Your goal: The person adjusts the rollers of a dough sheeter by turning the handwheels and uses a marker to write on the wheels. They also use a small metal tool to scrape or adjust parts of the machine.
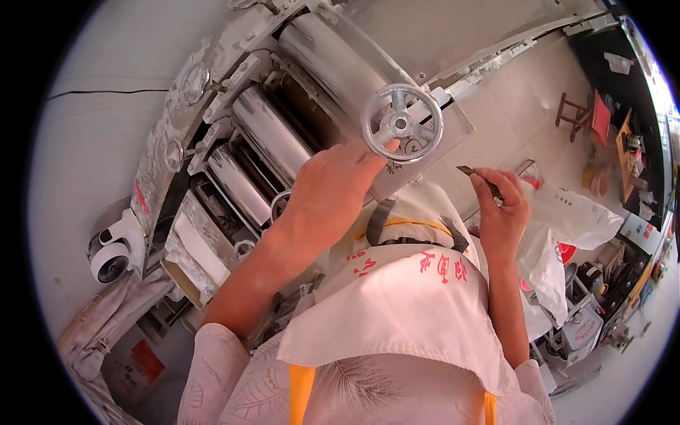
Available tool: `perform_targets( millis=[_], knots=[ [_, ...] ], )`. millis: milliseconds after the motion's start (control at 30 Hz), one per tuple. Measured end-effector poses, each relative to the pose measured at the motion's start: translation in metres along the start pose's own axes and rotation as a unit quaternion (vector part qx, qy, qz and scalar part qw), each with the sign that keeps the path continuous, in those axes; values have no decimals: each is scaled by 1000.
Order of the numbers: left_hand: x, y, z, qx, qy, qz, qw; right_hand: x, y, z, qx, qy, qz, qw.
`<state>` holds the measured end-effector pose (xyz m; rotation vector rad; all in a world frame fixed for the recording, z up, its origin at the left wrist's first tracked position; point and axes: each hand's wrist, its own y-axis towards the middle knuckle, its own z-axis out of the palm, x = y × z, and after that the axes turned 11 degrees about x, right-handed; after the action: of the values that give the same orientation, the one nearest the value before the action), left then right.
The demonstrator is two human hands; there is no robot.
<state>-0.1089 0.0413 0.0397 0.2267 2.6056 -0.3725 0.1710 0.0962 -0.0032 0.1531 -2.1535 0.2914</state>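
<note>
My left hand (pixel 329 188) reaches over the machine, against the lower left of a metal handwheel (pixel 401 123). One fingertip shows at the wheel's rim; the other fingers are blurred and partly hidden, so their grip cannot be made out. Behind the hand lie shiny steel rollers: a large upper one (pixel 333 60), a middle one (pixel 269 131) and a lower one (pixel 237 184). My right hand (pixel 506 212), held out to the right of the apron (pixel 397 312), is closed on a small knife (pixel 466 171) whose pointed dark blade sticks out to the left.
Smaller handwheels (pixel 174 154) line the machine's left frame. A white fan (pixel 115 255) stands at the left. White plastic sacks (pixel 567 219) lie beyond my right hand. A folding stool (pixel 591 119) with a red seat and a cluttered shelf (pixel 623 262) are at the right.
</note>
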Motion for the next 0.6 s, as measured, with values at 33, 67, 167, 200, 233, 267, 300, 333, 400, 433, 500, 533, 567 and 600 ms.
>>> perform_targets(
  millis=[33,67,167,200,233,267,300,333,400,433,500,533,567,600],
  knots=[
    [0,0,0,1,2,1,1000,0,0,0,0,1,-6,1000],
    [-1,0,-1,5,4,0,1000,1,1,0,0,1,-11,1000],
    [1,-2,-1,13,9,-5,1000,2,2,-1,0,-3,-18,1000],
    [1,-4,-1,16,11,-8,1000,2,2,-1,-1,-5,-18,1000],
    [1,-5,-1,18,14,-11,1000,2,3,-2,-1,-4,-17,1000],
    [1,-4,-1,17,13,-9,1000,2,3,-2,-2,-4,-17,1000],
    [0,-4,-1,15,13,-9,1000,1,3,-2,-2,-3,-16,1000],
    [0,-4,-1,14,12,-8,1000,1,3,-1,-2,-3,-19,1000],
    [-1,-1,-2,19,17,-12,1000,1,5,-2,-4,-2,-27,1000],
    [-1,0,-3,21,19,-13,1000,1,5,-2,-3,-5,-23,1000],
    [2,-3,1,32,12,-24,999,1,5,-4,-2,-11,-17,1000],
    [3,-4,1,37,8,-29,999,2,6,-5,-1,-15,-16,1000],
    [3,-2,-1,32,8,-23,999,4,6,-6,1,-18,-16,1000],
    [2,-2,-2,29,7,-18,999,4,5,-6,4,-22,-14,1000]
  ],
)
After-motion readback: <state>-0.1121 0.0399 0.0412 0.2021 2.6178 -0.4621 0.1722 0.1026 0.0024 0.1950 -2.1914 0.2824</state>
